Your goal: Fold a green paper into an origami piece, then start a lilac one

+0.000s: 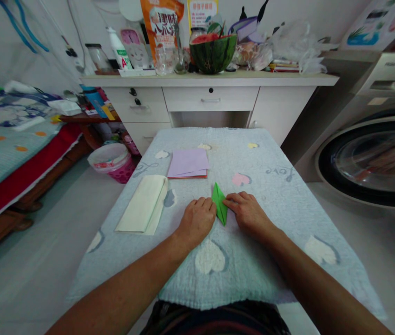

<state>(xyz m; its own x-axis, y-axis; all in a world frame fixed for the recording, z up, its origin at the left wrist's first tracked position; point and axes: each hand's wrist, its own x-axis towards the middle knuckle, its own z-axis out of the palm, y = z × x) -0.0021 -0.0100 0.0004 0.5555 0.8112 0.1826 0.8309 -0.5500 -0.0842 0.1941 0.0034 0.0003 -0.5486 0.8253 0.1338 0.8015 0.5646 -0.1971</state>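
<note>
A small piece of green folded paper (220,204), long and diamond-shaped with pointed ends, lies on the cloth-covered table (274,200) between my hands. My left hand (199,217) has its fingers curled at the paper's left edge, with the thumb side against it. From the other side, my right hand (249,213) grips the right edge with fingers bent and close together. Fingertips partly cover both edges of the paper. Farther off to the left is a stack of square paper (187,162), purple on top with red beneath.
A folded cream paper or cloth (141,204) lies on the table's left side. Behind the table stands a white desk (214,98) bearing a cut watermelon (213,58), jars and bags. A pink bin (122,173) stands at left, a washing machine (375,111) at right.
</note>
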